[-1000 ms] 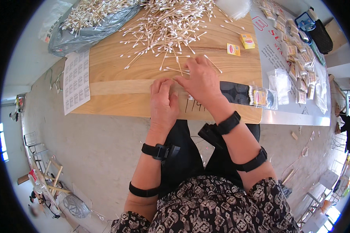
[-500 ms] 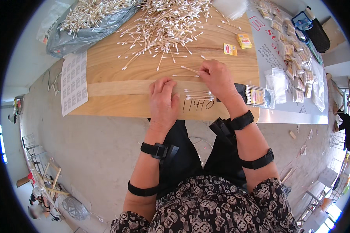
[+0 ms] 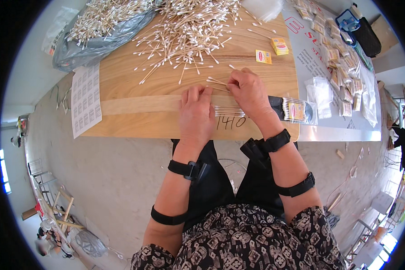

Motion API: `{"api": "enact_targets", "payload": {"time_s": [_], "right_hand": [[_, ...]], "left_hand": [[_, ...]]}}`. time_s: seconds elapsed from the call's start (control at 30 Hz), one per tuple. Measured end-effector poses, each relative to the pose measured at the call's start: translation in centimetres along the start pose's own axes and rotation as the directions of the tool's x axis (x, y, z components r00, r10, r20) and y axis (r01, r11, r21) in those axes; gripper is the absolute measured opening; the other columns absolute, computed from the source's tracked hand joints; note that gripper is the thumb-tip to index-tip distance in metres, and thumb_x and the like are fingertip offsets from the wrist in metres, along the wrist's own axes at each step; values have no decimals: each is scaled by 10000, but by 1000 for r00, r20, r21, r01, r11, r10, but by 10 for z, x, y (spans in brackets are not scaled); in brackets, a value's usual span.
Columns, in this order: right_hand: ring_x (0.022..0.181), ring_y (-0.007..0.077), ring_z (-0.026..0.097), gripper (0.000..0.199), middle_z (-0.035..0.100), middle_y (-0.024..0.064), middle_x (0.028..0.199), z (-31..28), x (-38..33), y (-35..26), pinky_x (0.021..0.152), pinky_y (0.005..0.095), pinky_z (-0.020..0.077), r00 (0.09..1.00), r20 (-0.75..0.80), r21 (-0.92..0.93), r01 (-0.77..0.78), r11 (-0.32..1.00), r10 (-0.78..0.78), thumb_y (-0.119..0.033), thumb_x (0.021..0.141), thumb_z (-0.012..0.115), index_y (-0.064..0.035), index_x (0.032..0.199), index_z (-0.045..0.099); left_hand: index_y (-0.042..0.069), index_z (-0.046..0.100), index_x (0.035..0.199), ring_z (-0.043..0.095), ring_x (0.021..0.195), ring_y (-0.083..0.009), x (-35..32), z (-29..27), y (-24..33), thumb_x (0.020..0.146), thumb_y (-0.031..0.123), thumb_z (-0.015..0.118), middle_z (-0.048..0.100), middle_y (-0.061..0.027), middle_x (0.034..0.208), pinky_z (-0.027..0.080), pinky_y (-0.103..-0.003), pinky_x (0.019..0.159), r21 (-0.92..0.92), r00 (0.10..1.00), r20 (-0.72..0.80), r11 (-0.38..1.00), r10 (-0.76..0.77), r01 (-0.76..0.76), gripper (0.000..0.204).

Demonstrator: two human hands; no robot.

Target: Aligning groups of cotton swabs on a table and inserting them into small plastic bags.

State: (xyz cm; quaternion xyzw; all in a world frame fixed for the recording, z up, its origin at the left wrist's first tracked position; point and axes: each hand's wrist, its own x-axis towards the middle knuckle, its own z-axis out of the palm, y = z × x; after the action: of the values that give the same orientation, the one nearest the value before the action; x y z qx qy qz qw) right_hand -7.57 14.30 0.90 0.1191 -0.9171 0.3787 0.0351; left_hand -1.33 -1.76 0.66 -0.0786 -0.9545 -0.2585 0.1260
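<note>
My left hand (image 3: 196,114) lies flat, palm down and fingers together, on the pale wooden table (image 3: 135,92), its grip released and holding nothing; its fingertips touch a lighter strip of wood that runs across the board. Just beside it, under the edge of my right hand (image 3: 249,92), sits a small neat row of cotton swabs (image 3: 228,111), laid parallel, thin light sticks with white fluffy tips. My right hand is curled over, its fingers pinched on a few loose swabs (image 3: 217,82) that stick out to the left from under the fingertips.

Farther up the table lies a big scattered heap of swabs (image 3: 189,29), crossing every way, bristly and pale. At the upper left a grey plastic bag (image 3: 96,42), crinkled and glossy, holds more of them. Right of my wrist lies a clear, shiny packet of swabs (image 3: 297,110) with a coloured label. Two small yellow boxes (image 3: 271,50) rest near the heap. A white printed sheet (image 3: 85,101) hangs over the table's left edge.
</note>
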Motion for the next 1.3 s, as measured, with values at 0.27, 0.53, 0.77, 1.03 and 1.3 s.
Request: {"api": "enact_targets", "payload": {"time_s": [0.27, 0.53, 0.77, 1.03, 1.3], "right_hand": [[828, 367, 622, 73, 608, 142, 864, -6, 0, 4, 722, 459, 504, 990, -134, 60, -23, 998, 31, -116, 801, 652, -51, 816, 624], [845, 346, 630, 57, 624, 134, 882, -6, 6, 19, 720, 436, 506, 987, -135, -50, -89, 995, 81, -126, 798, 633, -83, 828, 656], [880, 353, 637, 126, 645, 149, 915, -4, 29, -6, 739, 455, 504, 974, 172, 56, -159, 986, 147, -174, 820, 610, -66, 836, 672], [902, 360, 646, 152, 677, 190, 957, 19, 66, -3, 791, 464, 518, 997, -75, -210, -32, 977, 16, -157, 830, 571, -28, 867, 643], [836, 351, 641, 87, 671, 151, 925, -26, 26, 28, 718, 444, 506, 994, 102, -79, -38, 996, 46, -127, 796, 592, -54, 787, 639]], "left_hand": [[36, 624, 1210, 505, 1106, -346, 16, 8, -11, 783, -54, 579, 569, -120, 1197, 409, -444, 972, -62, 981, -186, 996, 53, -66, 439], [40, 642, 1176, 505, 1118, -333, 16, 6, -5, 814, -9, 582, 585, -99, 1194, 405, -431, 958, 19, 999, -33, 999, 38, -37, 370], [24, 642, 1133, 516, 1078, -343, -1, 2, -5, 797, -41, 569, 597, -111, 1139, 429, -419, 940, -184, 995, -97, 982, 17, -35, 349], [19, 644, 1094, 519, 1059, -339, 0, 4, -8, 757, -64, 587, 590, -133, 1100, 449, -405, 920, -224, 994, -104, 974, -13, -11, 352], [21, 634, 1123, 513, 1083, -347, 1, 8, -10, 771, -51, 587, 576, -134, 1158, 440, -407, 939, -278, 992, -130, 960, -3, -33, 362]]}}
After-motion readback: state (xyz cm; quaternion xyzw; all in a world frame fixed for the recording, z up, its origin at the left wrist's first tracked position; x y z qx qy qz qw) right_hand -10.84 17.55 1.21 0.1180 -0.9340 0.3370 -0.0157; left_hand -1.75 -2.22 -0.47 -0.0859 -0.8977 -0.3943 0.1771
